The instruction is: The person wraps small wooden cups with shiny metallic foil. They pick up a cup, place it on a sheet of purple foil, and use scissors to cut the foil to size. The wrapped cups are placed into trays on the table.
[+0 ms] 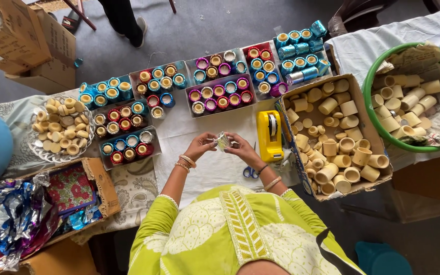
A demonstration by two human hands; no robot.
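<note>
- Silver foil covers the small cup (222,141), shiny and crinkled, held up between both hands over the white cloth on the surface (204,168).
- Left hand (200,146) pinches the cup's left side; right hand (241,149) grips its right side, fingers curled.
- Just right stands a yellow tape dispenser (270,135), with blue scissors (250,172) near it.
- Farther right, a cardboard box (332,135) holds plain tan cups.

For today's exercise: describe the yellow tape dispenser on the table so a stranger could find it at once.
Start at the open cardboard box of plain beige cups on the table's right side. Just beside its left wall, on the white cloth, stands the tape dispenser, near the right hand. It is the only solid bright yellow, blocky thing there, unlike the small foil-wrapped cups in trays beyond it.
</note>
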